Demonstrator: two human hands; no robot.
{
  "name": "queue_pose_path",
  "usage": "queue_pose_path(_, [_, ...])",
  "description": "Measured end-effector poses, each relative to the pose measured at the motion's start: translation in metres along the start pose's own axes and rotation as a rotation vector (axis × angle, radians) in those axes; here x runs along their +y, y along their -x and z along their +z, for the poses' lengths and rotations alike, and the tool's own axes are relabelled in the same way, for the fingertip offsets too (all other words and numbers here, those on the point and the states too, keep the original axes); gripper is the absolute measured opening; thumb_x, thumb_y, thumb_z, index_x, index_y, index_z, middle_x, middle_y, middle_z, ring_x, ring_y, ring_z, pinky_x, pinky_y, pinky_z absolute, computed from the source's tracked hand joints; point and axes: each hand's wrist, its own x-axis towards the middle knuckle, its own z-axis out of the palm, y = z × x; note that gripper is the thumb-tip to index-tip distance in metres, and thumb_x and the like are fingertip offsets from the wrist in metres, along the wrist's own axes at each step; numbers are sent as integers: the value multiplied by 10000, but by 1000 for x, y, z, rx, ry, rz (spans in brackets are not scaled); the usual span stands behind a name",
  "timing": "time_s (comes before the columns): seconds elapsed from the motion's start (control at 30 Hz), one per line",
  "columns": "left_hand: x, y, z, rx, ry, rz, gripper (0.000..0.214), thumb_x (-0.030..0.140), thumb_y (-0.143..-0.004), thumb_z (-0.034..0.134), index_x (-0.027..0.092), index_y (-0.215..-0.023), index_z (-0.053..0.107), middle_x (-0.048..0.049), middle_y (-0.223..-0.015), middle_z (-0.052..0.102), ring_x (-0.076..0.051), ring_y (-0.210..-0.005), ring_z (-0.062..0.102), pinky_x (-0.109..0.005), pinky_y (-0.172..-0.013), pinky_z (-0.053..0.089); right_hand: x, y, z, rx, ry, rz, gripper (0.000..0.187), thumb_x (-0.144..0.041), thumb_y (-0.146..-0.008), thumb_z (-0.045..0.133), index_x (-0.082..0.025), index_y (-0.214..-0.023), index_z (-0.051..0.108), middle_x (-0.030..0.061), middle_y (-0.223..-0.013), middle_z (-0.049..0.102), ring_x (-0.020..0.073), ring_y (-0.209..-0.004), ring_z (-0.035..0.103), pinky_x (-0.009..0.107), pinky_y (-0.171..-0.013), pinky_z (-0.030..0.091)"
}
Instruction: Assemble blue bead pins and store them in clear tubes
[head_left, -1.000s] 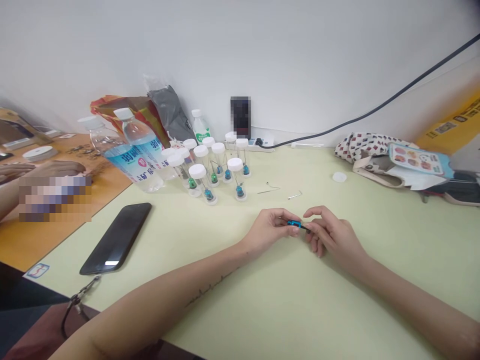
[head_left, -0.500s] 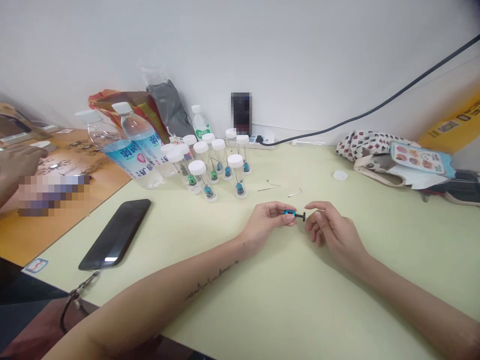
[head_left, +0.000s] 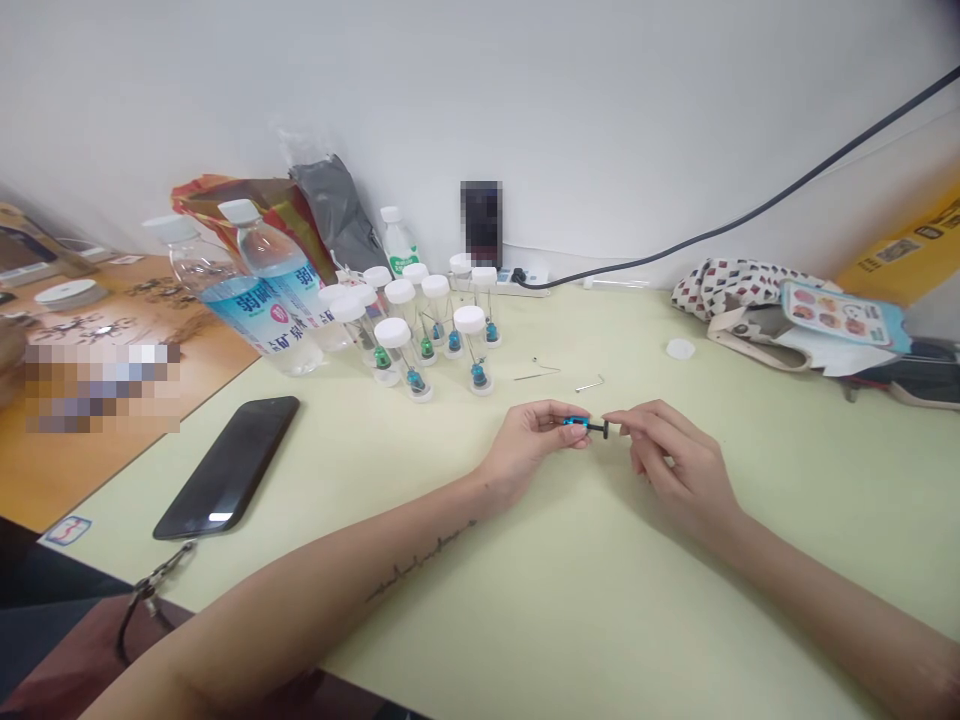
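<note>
1. While the left hand pinches a small blue-and-black part between its thumb and fingertips, a short black pin sticks out to the right, over a pale green desk.
2. Curled in from the other side, the right hand's fingertips sit just beside the pin's black end; whether they touch it, I cannot tell.
3. Beyond the hands, a cluster of clear vials with white caps stands upright, each holding a thin wire and a blue or green piece near its base.
4. Between the vials and the hands, a bent wire and a small hex key lie apart on the desk.
5. Left of the vials, two water bottles lean tilted, and a black smartphone lies nearer the left forearm.
6. Farther right lie a round white cap and a patterned tote bag.
</note>
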Motion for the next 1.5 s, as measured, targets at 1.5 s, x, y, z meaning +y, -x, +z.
queue_pose_path(1.5, [0,2,1,-6,-42,2,329,276,-650,734,114,-926,660,-73,-800,661,-147,-743,608,-311,-779,441,-1,-5,-2,-119,-178,116,198,-206,-873,421,-203,-899,617,25,-723,508,118,-524,438,257,-443,347])
